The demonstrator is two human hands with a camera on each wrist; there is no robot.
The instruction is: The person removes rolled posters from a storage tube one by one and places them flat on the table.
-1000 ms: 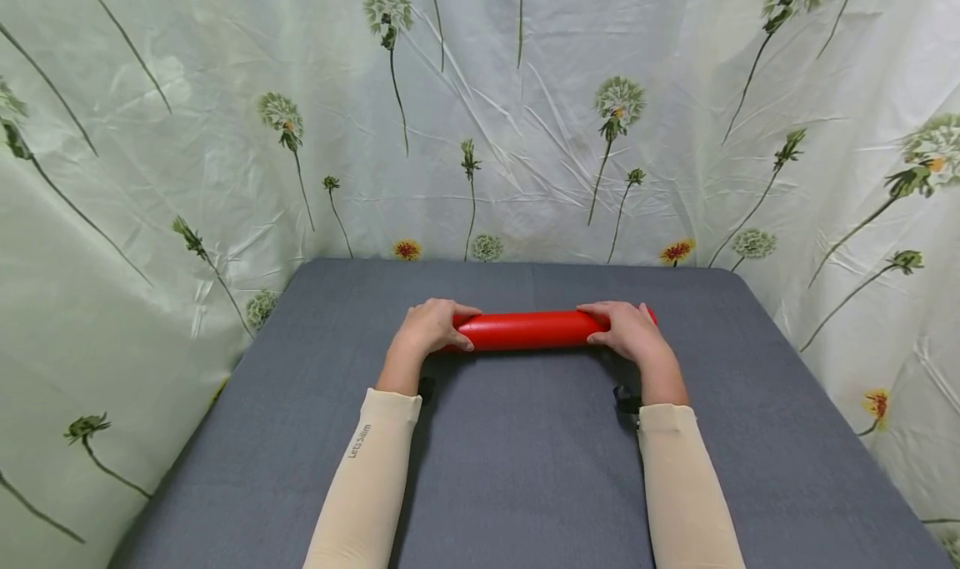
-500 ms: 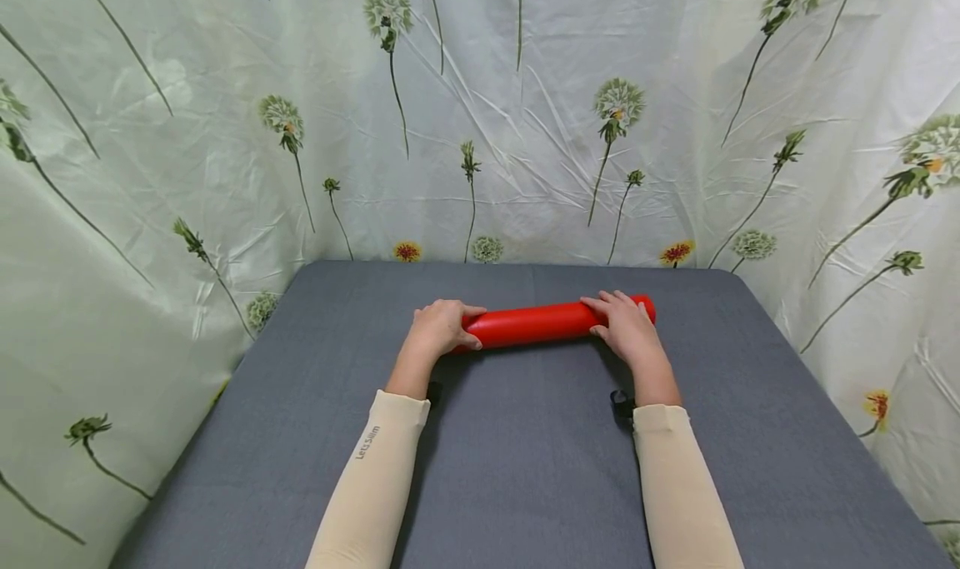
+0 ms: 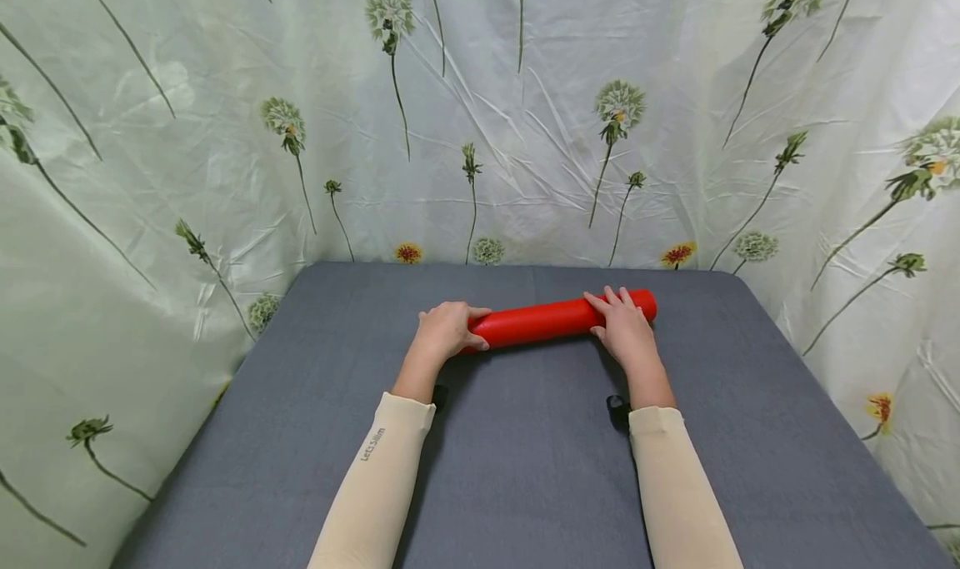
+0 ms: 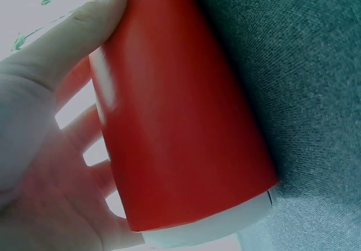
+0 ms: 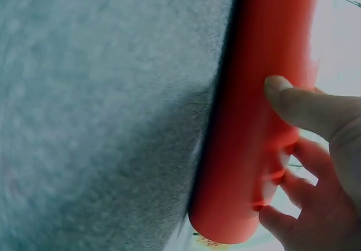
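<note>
A smooth red tube (image 3: 536, 321) lies crosswise near the far part of the grey table, its right end farther back than its left. My left hand (image 3: 446, 331) holds the left end, thumb along the near side and fingers behind. In the left wrist view, the tube (image 4: 175, 115) shows a pale white end (image 4: 208, 225) beyond the red. Near the right end, my right hand (image 3: 624, 326) spans the tube with fingers spread over the top and thumb on the near side. The right wrist view shows fingertips and thumb (image 5: 302, 107) touching the red surface (image 5: 242, 149).
Grey cloth (image 3: 525, 469) covers the table. A pale curtain printed with dandelions (image 3: 510, 119) hangs behind it and along both sides. Dark wrist cameras (image 3: 618, 412) sit under the cream sleeves (image 3: 678, 486).
The tube has turned, its right end swinging away from me and its left end shifting slightly right. My left hand moved right with it; the right hand's fingers have straightened and spread over the top.
</note>
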